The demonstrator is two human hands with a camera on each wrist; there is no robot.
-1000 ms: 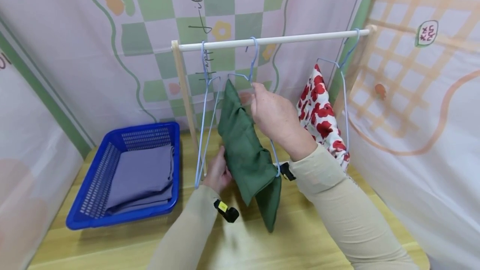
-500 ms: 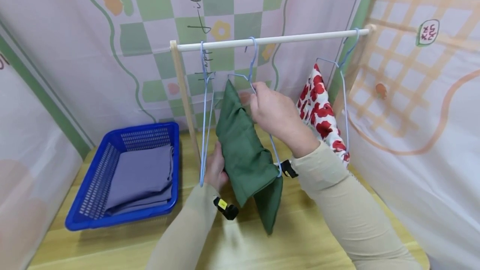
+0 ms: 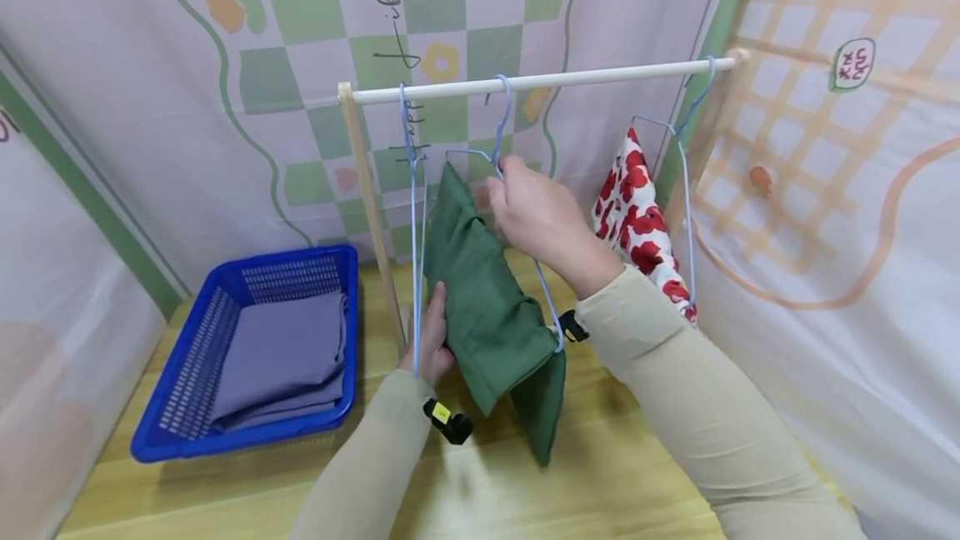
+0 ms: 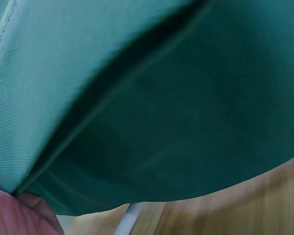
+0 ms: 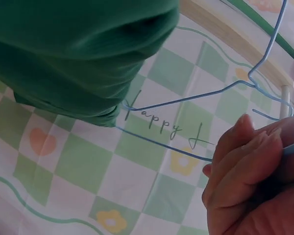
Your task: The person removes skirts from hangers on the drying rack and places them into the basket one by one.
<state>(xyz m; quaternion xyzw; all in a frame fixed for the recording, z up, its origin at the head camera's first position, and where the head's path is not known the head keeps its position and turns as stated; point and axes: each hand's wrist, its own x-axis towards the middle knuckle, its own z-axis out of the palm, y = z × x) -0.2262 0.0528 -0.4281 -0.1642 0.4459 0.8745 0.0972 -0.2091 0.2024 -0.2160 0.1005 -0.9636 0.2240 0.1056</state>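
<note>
A green cloth [image 3: 487, 298] is draped over a blue wire hanger [image 3: 501, 119] hooked on the white rail. The right hand [image 3: 543, 219] grips this hanger just below its hook; in the right wrist view the fingers of the right hand [image 5: 255, 181] are curled round blue wire. Low on the cloth's left side is the left hand [image 3: 431, 340], partly behind it. The left wrist view shows the left hand [image 4: 22, 215] pinching an edge of the green cloth [image 4: 186, 117].
A bare blue hanger [image 3: 414, 257] hangs at the left of the rail [image 3: 600, 77]. Toward the right, a red-and-white floral cloth [image 3: 645, 232] hangs on another hanger [image 3: 686, 190]. On the wooden table [image 3: 480, 490], a blue basket [image 3: 142, 440] holds a folded grey-purple cloth [image 3: 285, 348].
The right hand and the top of the cloth's hanger have shifted slightly left. The bare hanger has swung round to nearly edge-on, and the left hand has moved a little left and up.
</note>
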